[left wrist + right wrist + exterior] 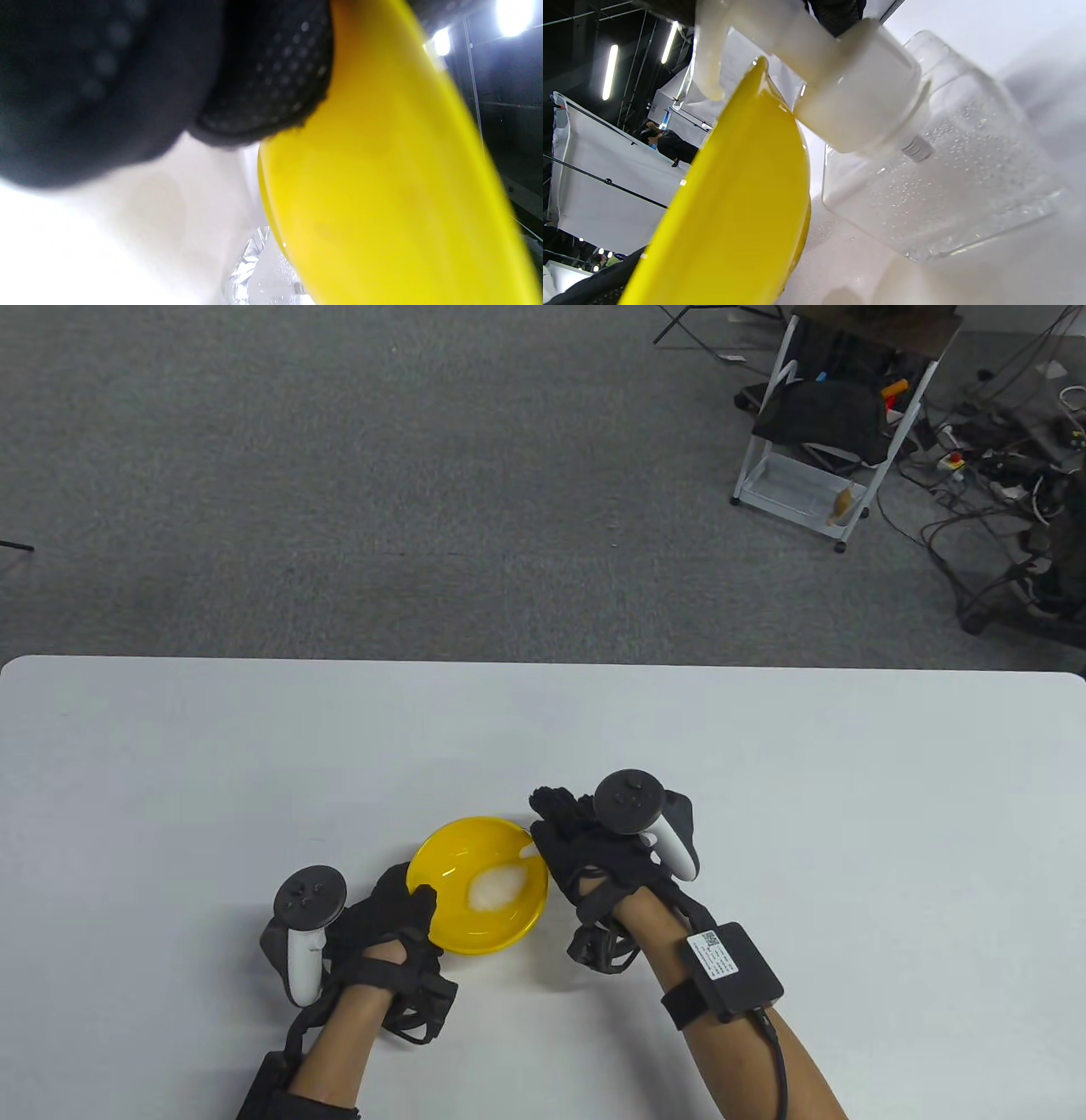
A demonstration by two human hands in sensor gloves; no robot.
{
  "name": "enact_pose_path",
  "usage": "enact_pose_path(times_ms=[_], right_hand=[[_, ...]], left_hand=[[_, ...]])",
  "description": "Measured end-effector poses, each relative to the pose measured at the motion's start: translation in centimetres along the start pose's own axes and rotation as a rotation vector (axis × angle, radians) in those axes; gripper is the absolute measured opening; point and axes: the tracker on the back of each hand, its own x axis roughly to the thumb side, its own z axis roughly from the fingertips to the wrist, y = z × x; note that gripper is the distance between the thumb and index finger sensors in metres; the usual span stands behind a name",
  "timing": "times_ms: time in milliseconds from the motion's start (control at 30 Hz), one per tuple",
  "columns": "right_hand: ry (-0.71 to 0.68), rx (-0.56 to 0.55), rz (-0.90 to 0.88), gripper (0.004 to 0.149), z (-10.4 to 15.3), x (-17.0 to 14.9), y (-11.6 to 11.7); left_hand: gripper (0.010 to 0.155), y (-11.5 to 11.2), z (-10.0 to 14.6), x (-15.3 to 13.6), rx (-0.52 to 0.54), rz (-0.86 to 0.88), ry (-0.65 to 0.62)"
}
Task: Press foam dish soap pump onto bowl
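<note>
A yellow bowl (501,929) sits on the white table (848,814) with a blob of white foam (496,889) inside. My left hand (407,912) grips the bowl's left rim, thumb over the edge; its fingers (271,84) show against the bowl (382,190) in the left wrist view. My right hand (585,848) lies over the soap pump just right of the bowl and hides the bottle. The white nozzle (533,851) pokes over the rim. In the right wrist view the white pump head (848,97) tops the clear bottle (958,178), its spout (706,63) above the bowl (734,212).
The table's far edge runs across the middle of the table view, with grey carpet beyond. A white wheeled cart (823,432) and a tangle of cables (1001,500) stand on the floor at the back right.
</note>
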Motion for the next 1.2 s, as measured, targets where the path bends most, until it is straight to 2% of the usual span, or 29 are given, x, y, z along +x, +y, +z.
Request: enact_pose_path(times_ms=[533, 700, 1033, 1200], right_hand=[[-0.083, -0.036, -0.047, 0.069, -0.2, -1.1, 0.7], [-0.080, -0.007, -0.068, 0.068, -0.4, -1.4, 0.9], [-0.078, -0.016, -0.097, 0.069, -0.4, -1.7, 1.1], [-0.069, -0.029, -0.054, 0.069, -0.3, -1.5, 0.9]], left_hand=[[0.058, 0.0, 0.0, 0.0, -0.003, 0.004, -0.003], [0.058, 0.0, 0.0, -0.1, -0.003, 0.006, -0.004], [0.058, -0.1, 0.0, -0.1, -0.004, 0.012, -0.009], [0.058, 0.0, 0.0, -0.1, -0.012, 0.023, -0.008]])
